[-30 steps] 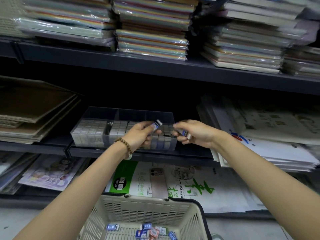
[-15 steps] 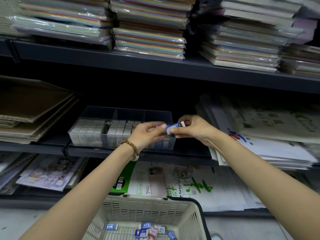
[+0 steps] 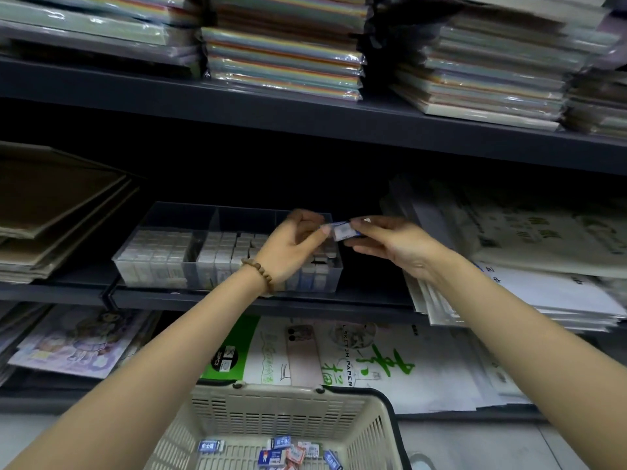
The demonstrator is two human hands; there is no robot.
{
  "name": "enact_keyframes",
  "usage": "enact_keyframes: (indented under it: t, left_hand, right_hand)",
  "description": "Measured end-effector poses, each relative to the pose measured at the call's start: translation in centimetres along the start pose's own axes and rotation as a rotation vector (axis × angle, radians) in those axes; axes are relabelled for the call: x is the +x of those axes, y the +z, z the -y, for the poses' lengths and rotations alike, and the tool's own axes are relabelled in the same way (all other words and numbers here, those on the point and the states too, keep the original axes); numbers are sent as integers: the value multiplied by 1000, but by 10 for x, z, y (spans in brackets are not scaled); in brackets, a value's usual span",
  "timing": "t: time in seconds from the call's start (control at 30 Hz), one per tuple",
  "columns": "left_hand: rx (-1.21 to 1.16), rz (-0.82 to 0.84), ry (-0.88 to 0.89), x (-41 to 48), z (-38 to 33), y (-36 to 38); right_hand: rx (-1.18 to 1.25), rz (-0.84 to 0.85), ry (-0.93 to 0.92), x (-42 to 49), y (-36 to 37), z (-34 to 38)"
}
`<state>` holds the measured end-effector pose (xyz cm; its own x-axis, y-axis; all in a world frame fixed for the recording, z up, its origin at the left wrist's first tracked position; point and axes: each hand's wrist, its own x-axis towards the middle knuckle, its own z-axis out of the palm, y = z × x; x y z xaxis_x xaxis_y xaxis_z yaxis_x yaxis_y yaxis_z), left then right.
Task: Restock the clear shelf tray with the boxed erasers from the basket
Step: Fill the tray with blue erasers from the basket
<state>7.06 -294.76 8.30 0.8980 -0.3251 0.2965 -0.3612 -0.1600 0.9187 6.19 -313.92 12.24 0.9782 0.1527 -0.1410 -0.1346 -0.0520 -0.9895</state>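
- The dark metal shelf (image 3: 237,301) runs across the whole view, with another level above it and one below.
- Wrapped paper stacks (image 3: 285,62) fill the upper level. Brown cardboard sheets (image 3: 51,205) lie at the left of the middle level, and flat paper packs (image 3: 543,252) lie at its right.
- The beige slotted basket (image 3: 271,415) sits low in the middle, below the shelf. Loose erasers (image 3: 278,451) in blue and red boxes lie scattered on its bottom.
- The clear tray (image 3: 183,215) stands on the middle shelf between the cardboard and the paper packs. It is split into compartments. The left and middle ones hold upright rows of boxed stock (image 3: 159,252), and the right one is partly hidden by the left wrist.
- The left hand (image 3: 291,245), with a bead bracelet (image 3: 259,271) on its wrist, is raised over the tray's right part. Its grip pinches the left end of one eraser box (image 3: 342,230) with thumb and curled fingers.
- The right hand (image 3: 397,245) reaches in from the right, and its grip pinches the other end of the same box.
- That eraser box is held level in the air just over the tray's right end, blurred by motion.
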Motion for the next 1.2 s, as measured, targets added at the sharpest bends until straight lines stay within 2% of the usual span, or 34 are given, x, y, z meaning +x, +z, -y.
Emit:
enact_keyframes:
  t: [0.07,0.2,0.27,0.33,0.57,0.73,0.87,1.03,1.2]
  left_hand:
    - [231,52,63,0,9,-14]
    - [660,326,92,-6,26,-28]
    - [848,353,167,-6,31,-27]
    - [931,355,215,-5,34,-27]
    - [979,302,233,-6,45,-28]
    - [994,308,185,-6,45,-33]
    - [976,289,198,-10,43,-33]
    - [970,265,214,-16,45,-35]
    - [982,263,204,-17,48,-33]
  right_hand:
    - [-108,-60,-57,5,-10,-1]
    - [-364,-41,-125,17,-19,-4]
    - [-449,8,-139,25,-16,-4]
    - [-540,40,-146,32,-12,-1]
    - [-793,169,-103,43,3,10]
    - [-1089,210,-109,52,12,7]
    - [-1031,141,-117,47,10,-10]
    - [-1066,144,-293,31,3,-22]
    - [-1330,37,-520,11,14,-52]
